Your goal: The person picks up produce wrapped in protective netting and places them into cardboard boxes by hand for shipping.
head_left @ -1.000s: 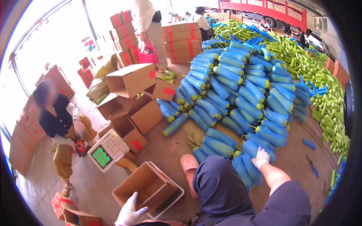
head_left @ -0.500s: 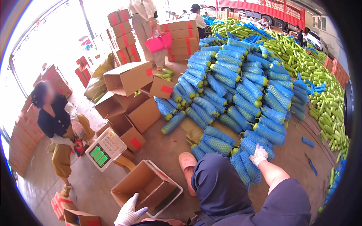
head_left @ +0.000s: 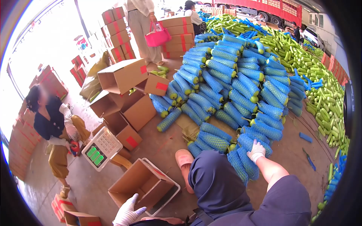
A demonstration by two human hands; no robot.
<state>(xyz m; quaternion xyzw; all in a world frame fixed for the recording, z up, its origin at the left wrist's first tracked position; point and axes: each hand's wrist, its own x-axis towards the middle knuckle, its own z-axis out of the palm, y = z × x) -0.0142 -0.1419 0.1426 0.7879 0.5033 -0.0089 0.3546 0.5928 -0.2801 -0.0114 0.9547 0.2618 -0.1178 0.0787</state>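
Observation:
My right hand, in a white glove, lies on blue-netted green gourds at the near edge of the pile; whether its fingers grip one is unclear. My left hand, gloved too, is at the near side of an open cardboard box, thumb and fingers apart, holding nothing. That box stands on the scale platform, and its visible inside shows no gourds. The scale's display with green lit digits is to the left of the box.
A large pile of netted gourds spreads ahead, with unwrapped green gourds beyond. Open boxes are stacked left of it. A person holding a red tool stands at left; another person carries a pink bag. A red truck is behind.
The view has shifted slightly. My right hand is still on the netted gourds, and my left hand remains beside the box with its fingers apart.

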